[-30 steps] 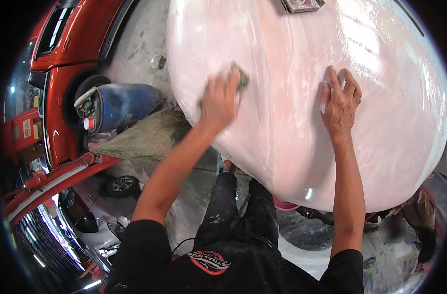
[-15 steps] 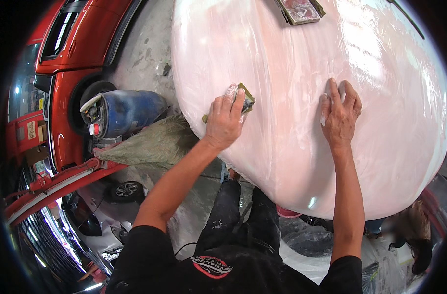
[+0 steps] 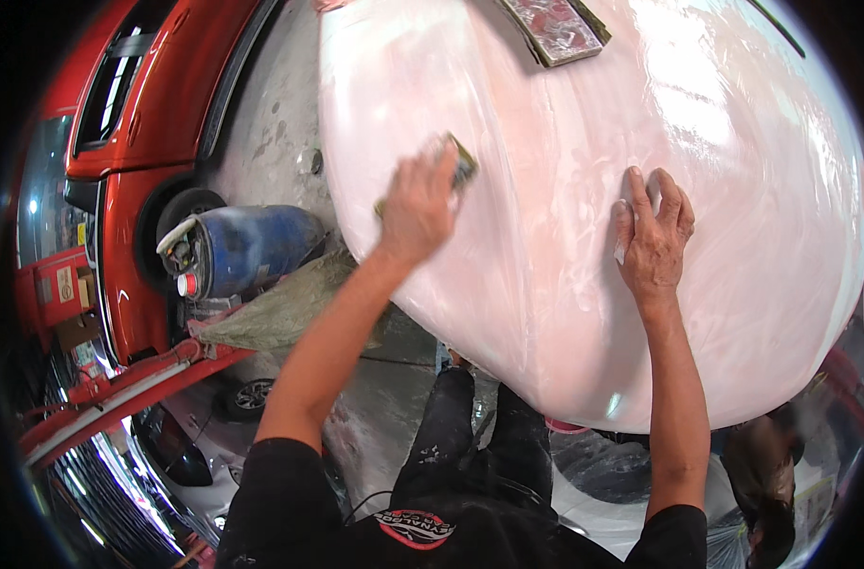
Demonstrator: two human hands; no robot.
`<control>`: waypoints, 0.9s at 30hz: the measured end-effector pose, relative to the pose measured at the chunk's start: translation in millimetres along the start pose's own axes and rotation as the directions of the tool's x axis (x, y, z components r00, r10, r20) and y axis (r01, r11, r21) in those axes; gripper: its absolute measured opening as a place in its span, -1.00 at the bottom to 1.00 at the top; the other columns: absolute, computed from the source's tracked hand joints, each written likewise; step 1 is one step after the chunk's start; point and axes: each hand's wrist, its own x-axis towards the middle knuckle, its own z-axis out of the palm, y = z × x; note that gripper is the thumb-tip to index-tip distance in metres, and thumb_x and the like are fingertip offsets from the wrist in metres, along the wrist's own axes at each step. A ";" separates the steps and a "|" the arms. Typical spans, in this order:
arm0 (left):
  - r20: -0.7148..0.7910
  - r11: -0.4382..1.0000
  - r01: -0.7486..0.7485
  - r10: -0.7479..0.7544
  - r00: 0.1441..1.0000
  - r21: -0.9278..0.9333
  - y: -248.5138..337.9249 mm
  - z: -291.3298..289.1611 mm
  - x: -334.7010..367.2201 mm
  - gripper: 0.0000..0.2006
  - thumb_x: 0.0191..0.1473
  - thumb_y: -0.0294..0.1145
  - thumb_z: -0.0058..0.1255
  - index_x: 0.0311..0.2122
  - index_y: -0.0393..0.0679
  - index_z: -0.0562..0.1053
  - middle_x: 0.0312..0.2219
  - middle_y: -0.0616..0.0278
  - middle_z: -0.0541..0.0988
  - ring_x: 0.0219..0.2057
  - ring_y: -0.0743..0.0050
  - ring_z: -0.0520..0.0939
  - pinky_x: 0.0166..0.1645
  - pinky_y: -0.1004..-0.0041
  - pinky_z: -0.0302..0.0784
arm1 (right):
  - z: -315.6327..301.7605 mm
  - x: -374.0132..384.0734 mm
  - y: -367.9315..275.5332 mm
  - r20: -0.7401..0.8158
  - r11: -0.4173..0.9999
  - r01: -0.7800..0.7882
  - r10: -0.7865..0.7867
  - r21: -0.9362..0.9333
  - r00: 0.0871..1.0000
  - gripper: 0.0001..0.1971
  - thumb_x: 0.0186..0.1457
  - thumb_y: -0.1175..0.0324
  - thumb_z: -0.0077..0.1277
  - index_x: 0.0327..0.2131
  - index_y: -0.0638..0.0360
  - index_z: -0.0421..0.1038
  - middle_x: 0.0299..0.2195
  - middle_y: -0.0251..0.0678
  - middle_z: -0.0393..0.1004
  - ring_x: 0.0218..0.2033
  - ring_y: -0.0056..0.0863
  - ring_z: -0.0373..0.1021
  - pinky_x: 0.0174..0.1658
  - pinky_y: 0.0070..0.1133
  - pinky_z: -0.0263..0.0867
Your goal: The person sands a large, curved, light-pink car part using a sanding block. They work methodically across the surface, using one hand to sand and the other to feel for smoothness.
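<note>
A large pale pink, wet-looking vehicle panel [image 3: 735,209] fills the upper right of the head view. My left hand [image 3: 415,204] grips a small greenish sanding block [image 3: 463,163] and presses it onto the panel near its left edge. My right hand [image 3: 654,237] lies flat on the panel with fingers spread, holding nothing. A stack of dark sanding sheets [image 3: 555,28] rests on the panel's far side.
A blue drum [image 3: 247,248] lies on its side on the concrete floor to the left, beside a grey-green sack [image 3: 280,308]. A red vehicle [image 3: 157,104] stands at the far left. Red frame bars [image 3: 109,398] run below it.
My left hand has slid the sanding block across the panel. My right hand has stayed planted flat on the surface.
</note>
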 end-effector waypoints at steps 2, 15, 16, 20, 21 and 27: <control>-0.040 0.991 0.034 -0.029 0.999 0.129 -46.2 1.4 63.0 -0.42 0.16 -0.36 0.10 0.23 -0.44 0.30 0.05 -0.30 0.53 0.00 -0.27 0.55 0.18 -0.03 0.38 | 1.4 2.2 -4.1 -0.005 1.000 0.006 -0.006 0.015 1.000 -0.53 0.19 0.32 0.18 0.19 -0.04 0.48 0.23 -0.25 0.26 0.25 -0.17 0.15 0.32 -0.32 0.10; -0.041 0.980 0.021 -0.013 0.999 0.196 -93.7 4.8 110.0 -0.44 0.14 -0.29 0.15 0.19 -0.37 0.35 -0.03 -0.22 0.55 0.02 -0.12 0.55 0.16 0.05 0.35 | 2.9 3.0 -9.4 0.007 0.999 -0.013 0.013 0.043 1.000 -0.51 0.15 0.30 0.21 0.18 -0.06 0.48 0.23 -0.26 0.26 0.25 -0.15 0.14 0.32 -0.31 0.09; -0.042 0.969 0.045 -0.036 0.998 0.245 -120.9 2.2 141.5 -0.44 0.16 -0.26 0.13 0.19 -0.36 0.35 -0.02 -0.22 0.55 0.02 -0.12 0.55 0.15 0.05 0.35 | 3.2 6.5 -14.0 -0.001 0.999 -0.005 0.005 0.051 1.000 -0.51 0.15 0.29 0.21 0.18 -0.06 0.48 0.23 -0.26 0.26 0.25 -0.15 0.14 0.32 -0.31 0.09; 0.006 0.937 0.245 -0.254 0.967 0.250 -104.3 -8.0 159.9 -0.45 0.18 -0.21 0.11 0.17 -0.36 0.36 0.00 -0.21 0.55 0.02 -0.11 0.55 0.15 0.07 0.35 | 0.7 7.7 -15.4 0.030 0.998 -0.001 0.000 0.056 1.000 -0.50 0.15 0.30 0.22 0.19 -0.06 0.47 0.23 -0.25 0.25 0.25 -0.16 0.14 0.34 -0.31 0.08; -0.124 0.959 0.131 -0.103 0.987 0.250 -103.6 8.6 125.5 -0.43 0.16 -0.23 0.13 0.18 -0.37 0.35 -0.02 -0.22 0.56 0.01 -0.13 0.56 0.17 0.06 0.33 | 1.2 4.5 -14.2 0.046 0.999 -0.003 0.001 0.047 0.999 -0.50 0.15 0.31 0.22 0.20 -0.06 0.47 0.24 -0.24 0.25 0.25 -0.16 0.14 0.34 -0.31 0.08; -0.088 0.990 -0.038 0.050 0.995 0.133 -91.8 -1.2 110.1 -0.45 0.15 -0.29 0.15 0.18 -0.35 0.36 -0.06 -0.17 0.58 -0.07 -0.11 0.57 0.12 0.07 0.37 | 0.4 2.2 -8.9 0.049 0.999 -0.017 0.015 0.041 0.999 -0.49 0.16 0.33 0.21 0.20 -0.05 0.46 0.24 -0.21 0.25 0.27 -0.16 0.12 0.36 -0.31 0.05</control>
